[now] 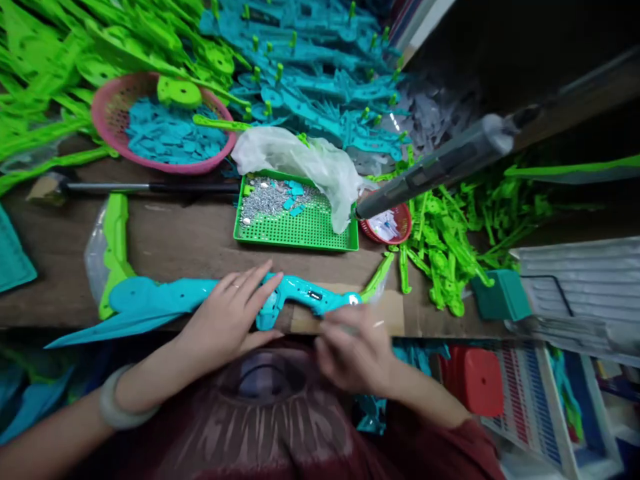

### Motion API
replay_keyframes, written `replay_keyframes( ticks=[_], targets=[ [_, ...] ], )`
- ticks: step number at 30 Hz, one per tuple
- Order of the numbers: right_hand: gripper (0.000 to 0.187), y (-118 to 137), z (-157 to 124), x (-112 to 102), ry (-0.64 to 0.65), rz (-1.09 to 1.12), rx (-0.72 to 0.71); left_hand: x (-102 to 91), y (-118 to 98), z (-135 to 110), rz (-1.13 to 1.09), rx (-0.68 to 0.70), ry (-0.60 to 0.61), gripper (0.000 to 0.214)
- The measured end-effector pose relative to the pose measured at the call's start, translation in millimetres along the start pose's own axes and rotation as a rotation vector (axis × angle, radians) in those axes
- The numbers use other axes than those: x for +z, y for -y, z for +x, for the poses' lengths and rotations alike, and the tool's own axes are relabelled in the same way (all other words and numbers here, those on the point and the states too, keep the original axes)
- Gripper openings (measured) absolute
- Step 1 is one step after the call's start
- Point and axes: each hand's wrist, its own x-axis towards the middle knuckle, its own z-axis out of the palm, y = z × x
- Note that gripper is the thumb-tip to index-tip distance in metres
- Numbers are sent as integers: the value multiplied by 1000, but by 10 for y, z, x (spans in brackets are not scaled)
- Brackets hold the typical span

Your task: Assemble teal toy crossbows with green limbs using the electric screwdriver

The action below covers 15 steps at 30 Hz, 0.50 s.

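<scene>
A long turquoise plastic toy bow point(165, 301) lies along the near edge of the wooden table point(190, 233). My left hand point(227, 319) rests flat on its middle, fingers stretched out beside the grip. My right hand point(353, 353) is blurred by motion just right of the grip, near a small silver screw on the bow; its fingers are too smeared to read. A green limb piece point(114, 250) sits under the bow's left end.
A green mesh tray point(300, 230) of small screws stands behind the bow, with a white plastic bag point(310, 163) over it. A pink basket point(113, 110) holds turquoise bits. A grey electric screwdriver point(440, 167) hangs at right. Green and turquoise parts are piled behind.
</scene>
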Motion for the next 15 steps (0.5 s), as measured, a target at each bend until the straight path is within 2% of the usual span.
replay_keyframes(
  ticks=[1,3,5,7,10,15],
  targets=[
    [36,114,-117,166,-27,-26,-162,-4,20,27,6,0,21,82],
    [42,254,-239,500,-91,-114,-287,-7,53,62,21,11,46,81],
    [48,285,-256,772,-152,-198,-217,-9,71,74,34,41,46,82],
    [51,258,-241,943,-203,-246,-137,-10,74,70,51,82,28,82],
    [51,228,-232,1047,-195,-292,-95,-10,71,59,64,107,5,82],
    [49,298,-187,1017,-78,-383,-68,6,81,54,87,123,3,82]
  ],
)
